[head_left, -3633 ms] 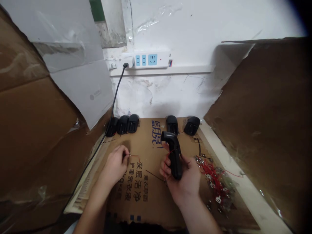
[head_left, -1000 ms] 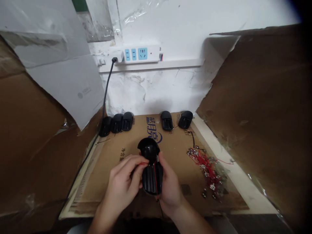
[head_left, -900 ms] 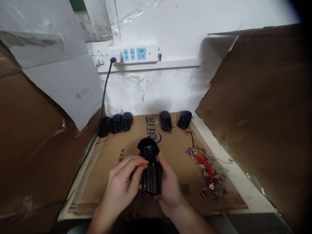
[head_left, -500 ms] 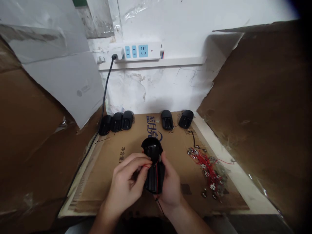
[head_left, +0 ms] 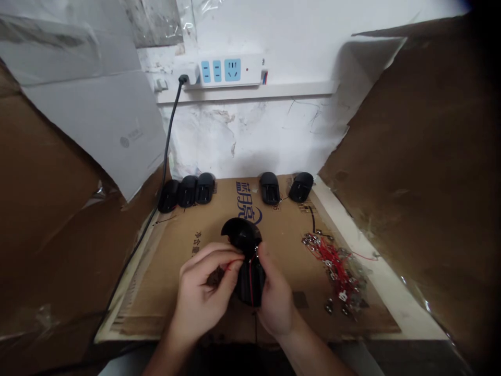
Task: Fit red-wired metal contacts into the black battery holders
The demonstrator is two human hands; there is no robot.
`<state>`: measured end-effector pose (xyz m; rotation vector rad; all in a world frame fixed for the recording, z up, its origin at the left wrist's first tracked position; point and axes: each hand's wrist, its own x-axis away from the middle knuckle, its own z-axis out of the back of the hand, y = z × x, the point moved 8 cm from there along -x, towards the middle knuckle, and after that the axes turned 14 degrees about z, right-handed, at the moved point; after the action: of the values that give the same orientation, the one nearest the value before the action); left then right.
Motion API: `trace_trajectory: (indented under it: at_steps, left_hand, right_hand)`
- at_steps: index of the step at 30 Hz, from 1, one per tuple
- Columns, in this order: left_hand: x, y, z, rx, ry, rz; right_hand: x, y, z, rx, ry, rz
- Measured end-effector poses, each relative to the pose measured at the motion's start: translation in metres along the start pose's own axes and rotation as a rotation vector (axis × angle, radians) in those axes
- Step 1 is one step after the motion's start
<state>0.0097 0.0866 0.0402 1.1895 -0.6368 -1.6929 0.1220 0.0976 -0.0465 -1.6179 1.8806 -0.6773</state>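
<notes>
In front of me a black plastic housing [head_left: 243, 234], with a rounded top and a hollow lower section, is held above the cardboard. My right hand [head_left: 277, 297] is wrapped round its right side, the thumb near a small shiny metal part at the edge. My left hand [head_left: 209, 287] pinches a thin red wire [head_left: 230, 265] between thumb and forefinger, close against the housing's left side. Another red wire runs down the housing's lower section. The wire's inner end is hidden behind my left fingertips.
Several similar black housings [head_left: 270, 188] stand along the back of the cardboard sheet [head_left: 164, 266]. To the right lies a tangled pile of red wires with metal contacts [head_left: 338, 269]. A power strip [head_left: 230, 71] with a plugged-in black cable [head_left: 169, 130] is on the wall. Cardboard walls flank both sides.
The housing has tilted and turned slightly between my hands, its top shifting a little left. My left hand keeps its pinch on the red wire. The view has shifted slightly.
</notes>
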Motion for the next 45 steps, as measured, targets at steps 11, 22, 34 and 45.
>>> trace_trajectory:
  at_steps: [11,22,34,45]
  left_hand:
    - [-0.007,-0.014,0.009,0.148,-0.017,0.133]
    - [-0.006,0.0,0.008,0.028,0.011,0.055]
    - [0.003,-0.049,-0.017,0.676,-0.121,0.664]
    - [0.007,-0.054,-0.018,0.68,-0.135,0.697]
  right_hand:
    - [0.006,-0.018,-0.008,0.146,-0.127,0.087]
    - [0.002,-0.009,0.002,0.097,-0.032,0.032]
    - [0.001,-0.024,-0.004,0.294,-0.144,0.155]
    - [0.0,-0.018,0.001,0.205,-0.063,0.074]
